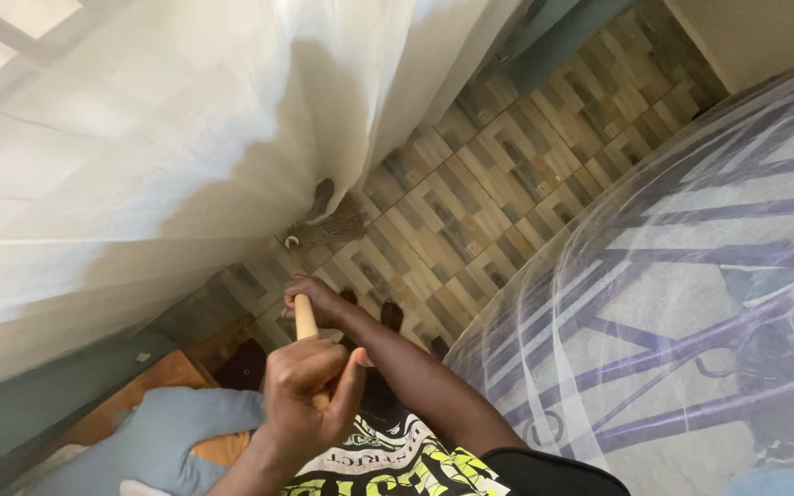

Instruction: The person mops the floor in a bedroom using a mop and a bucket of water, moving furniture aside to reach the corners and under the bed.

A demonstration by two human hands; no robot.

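I hold a broom by its pale wooden handle (305,321). My left hand (310,390) is closed around the upper part of the handle, close to my chest. My right hand (323,298) grips the handle lower down, with the arm reaching in from the right. The brown bristle head (334,225) rests on the patterned tile floor (470,193), right at the hem of a white curtain (186,138). Most of the handle between my right hand and the bristles is hidden.
A bed (691,303) with a blue-lined sheet under a clear mosquito net fills the right side. The curtain hangs along the left. A light blue cloth (158,432) lies on a wooden surface at the lower left. My toes (391,314) show on the tiles.
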